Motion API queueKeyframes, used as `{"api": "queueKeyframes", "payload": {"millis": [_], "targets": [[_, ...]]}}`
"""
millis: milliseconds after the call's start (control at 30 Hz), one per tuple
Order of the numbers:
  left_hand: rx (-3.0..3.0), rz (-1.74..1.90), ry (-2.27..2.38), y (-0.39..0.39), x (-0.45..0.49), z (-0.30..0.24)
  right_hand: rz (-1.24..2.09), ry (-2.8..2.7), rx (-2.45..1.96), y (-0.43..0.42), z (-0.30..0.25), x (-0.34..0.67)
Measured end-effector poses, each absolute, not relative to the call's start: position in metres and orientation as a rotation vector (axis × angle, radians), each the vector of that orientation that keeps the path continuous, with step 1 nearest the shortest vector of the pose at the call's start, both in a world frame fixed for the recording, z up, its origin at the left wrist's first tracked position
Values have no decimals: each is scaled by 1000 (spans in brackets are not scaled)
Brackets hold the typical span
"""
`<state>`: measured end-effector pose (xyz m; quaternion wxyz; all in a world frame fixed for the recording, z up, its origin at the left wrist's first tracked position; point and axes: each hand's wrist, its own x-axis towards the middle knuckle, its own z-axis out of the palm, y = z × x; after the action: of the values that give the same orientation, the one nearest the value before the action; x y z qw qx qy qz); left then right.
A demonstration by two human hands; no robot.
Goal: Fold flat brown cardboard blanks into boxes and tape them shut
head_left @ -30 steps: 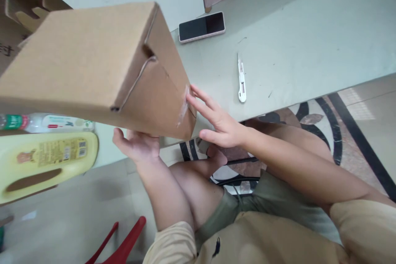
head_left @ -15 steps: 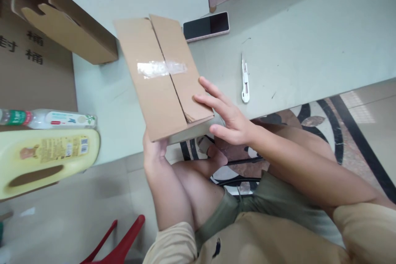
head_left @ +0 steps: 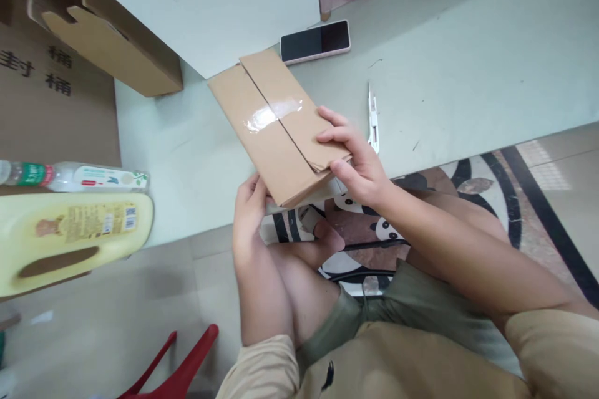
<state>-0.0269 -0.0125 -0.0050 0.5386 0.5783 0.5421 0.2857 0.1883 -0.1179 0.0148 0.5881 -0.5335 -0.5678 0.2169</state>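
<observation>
Currently your left hand (head_left: 250, 209) curls against the left side of the box (head_left: 255, 153) while your right hand (head_left: 358, 159) pinches its near right corner, above the counter (head_left: 449, 75) edge. Likely stiff and fairly light, it suits gripping by the sides.

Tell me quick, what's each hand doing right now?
Left hand: curled, holding the cardboard box at its lower left edge; fingertips partly hidden.
Right hand: bent around the box's near right corner, holding it.
</observation>
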Motion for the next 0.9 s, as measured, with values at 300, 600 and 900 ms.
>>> {"api": "queueKeyframes", "payload": {"millis": [300, 600, 900], "targets": [[1950, 1487, 879, -21, -33, 16, 654, -1665, -1067, -122, 23, 173], [1919, 1539, 980, -15, -37, 12, 164, -1204, -2272, -125, 4, 234], [1966, 1554, 841, -16, -39, 10, 137, -1463, -2385, -122, 0, 227]]}}
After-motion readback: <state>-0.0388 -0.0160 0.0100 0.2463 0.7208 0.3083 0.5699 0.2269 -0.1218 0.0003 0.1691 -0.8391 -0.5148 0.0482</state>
